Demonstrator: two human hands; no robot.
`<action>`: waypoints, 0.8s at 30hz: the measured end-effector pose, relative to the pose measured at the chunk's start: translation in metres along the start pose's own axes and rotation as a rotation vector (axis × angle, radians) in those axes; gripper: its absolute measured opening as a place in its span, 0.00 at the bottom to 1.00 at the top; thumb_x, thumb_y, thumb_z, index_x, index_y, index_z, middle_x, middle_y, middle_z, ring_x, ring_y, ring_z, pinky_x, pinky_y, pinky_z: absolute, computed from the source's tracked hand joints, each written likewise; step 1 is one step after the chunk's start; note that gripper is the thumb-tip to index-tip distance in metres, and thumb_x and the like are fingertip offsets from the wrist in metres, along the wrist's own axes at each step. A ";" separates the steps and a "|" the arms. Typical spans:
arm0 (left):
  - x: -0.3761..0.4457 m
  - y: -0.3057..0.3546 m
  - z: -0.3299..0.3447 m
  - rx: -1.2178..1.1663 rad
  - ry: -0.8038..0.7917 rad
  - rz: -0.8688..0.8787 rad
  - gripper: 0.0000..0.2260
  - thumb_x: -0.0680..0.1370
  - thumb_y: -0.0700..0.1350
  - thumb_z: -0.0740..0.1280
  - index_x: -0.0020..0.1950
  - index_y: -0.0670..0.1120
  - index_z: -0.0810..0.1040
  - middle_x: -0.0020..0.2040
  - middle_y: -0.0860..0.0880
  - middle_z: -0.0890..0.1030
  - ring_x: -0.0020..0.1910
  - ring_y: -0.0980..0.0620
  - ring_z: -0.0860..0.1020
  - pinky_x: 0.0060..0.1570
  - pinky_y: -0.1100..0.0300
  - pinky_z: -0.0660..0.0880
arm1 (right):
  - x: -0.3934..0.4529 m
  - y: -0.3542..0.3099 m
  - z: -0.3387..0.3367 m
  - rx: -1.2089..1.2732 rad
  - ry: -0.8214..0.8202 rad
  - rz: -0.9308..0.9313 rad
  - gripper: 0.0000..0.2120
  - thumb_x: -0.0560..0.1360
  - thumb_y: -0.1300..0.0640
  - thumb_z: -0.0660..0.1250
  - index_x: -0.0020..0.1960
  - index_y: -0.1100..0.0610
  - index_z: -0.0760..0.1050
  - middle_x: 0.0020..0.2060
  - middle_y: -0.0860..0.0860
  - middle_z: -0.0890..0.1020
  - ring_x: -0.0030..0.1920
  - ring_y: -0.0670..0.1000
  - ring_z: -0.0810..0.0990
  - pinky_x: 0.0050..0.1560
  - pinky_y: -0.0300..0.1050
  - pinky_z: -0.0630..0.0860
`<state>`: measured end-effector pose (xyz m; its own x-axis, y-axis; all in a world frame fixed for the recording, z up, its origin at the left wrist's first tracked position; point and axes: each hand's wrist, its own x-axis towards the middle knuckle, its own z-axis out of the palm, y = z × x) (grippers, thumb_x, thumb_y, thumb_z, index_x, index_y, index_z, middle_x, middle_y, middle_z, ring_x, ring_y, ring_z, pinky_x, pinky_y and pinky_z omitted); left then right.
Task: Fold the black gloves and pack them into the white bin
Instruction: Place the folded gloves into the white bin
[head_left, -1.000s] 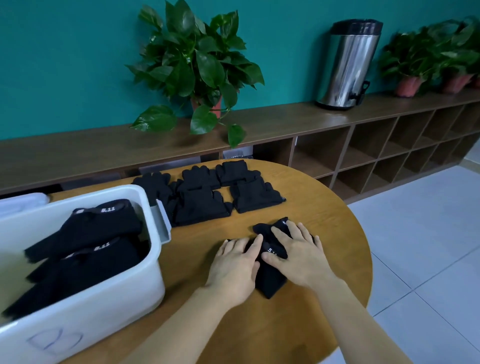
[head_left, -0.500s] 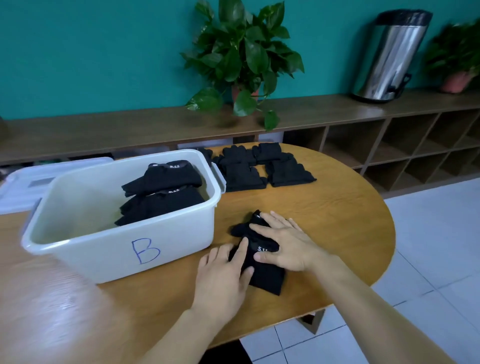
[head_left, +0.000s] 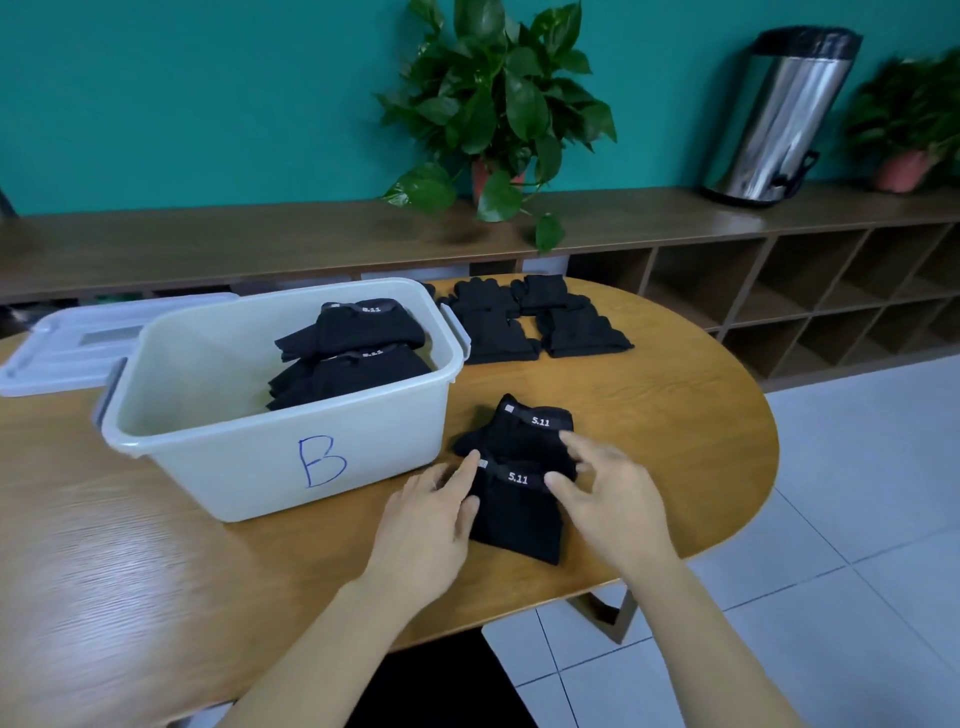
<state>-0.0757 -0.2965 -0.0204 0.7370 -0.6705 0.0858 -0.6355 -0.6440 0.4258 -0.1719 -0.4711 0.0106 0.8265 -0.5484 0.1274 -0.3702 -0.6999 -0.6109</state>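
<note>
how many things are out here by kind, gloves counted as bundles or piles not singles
folded glove bundles in the white bin: 2
folded glove bundle under the hands: 1
glove piles beyond the bin: 4
bin lid: 1
potted plants: 2
steel urn: 1
total: 12

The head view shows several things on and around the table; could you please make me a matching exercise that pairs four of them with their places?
Things:
1. folded glove pair
2. white bin
3. bin lid
4. steel urn

Places:
A. on the long shelf by the wall
B. flat on the table behind the bin
C. between the two hands
D. left of the hands, marked B

Pairs: 1-C, 2-D, 3-B, 4-A
</note>
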 end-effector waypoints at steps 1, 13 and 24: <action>0.000 -0.001 0.000 -0.015 -0.024 0.008 0.24 0.85 0.51 0.51 0.80 0.57 0.49 0.72 0.52 0.68 0.69 0.51 0.65 0.67 0.56 0.65 | -0.008 -0.001 0.004 -0.009 -0.012 0.068 0.26 0.76 0.48 0.68 0.73 0.49 0.68 0.62 0.49 0.78 0.60 0.48 0.77 0.57 0.47 0.75; -0.013 0.001 -0.003 -0.133 -0.045 0.025 0.27 0.84 0.46 0.57 0.79 0.59 0.49 0.59 0.52 0.69 0.56 0.53 0.69 0.53 0.62 0.70 | -0.030 -0.026 0.042 -0.035 -0.004 0.233 0.29 0.79 0.55 0.64 0.78 0.52 0.57 0.68 0.50 0.73 0.68 0.52 0.70 0.61 0.45 0.72; -0.022 0.002 -0.008 -0.323 -0.031 -0.022 0.27 0.82 0.41 0.60 0.79 0.57 0.57 0.61 0.55 0.67 0.57 0.60 0.68 0.53 0.75 0.60 | -0.040 -0.030 0.049 0.280 0.115 0.253 0.26 0.77 0.64 0.65 0.73 0.52 0.67 0.65 0.50 0.75 0.63 0.49 0.75 0.62 0.43 0.72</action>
<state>-0.0913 -0.2797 -0.0146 0.7389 -0.6721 0.0481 -0.5104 -0.5116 0.6912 -0.1729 -0.4059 -0.0139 0.6650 -0.7465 0.0230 -0.4129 -0.3931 -0.8216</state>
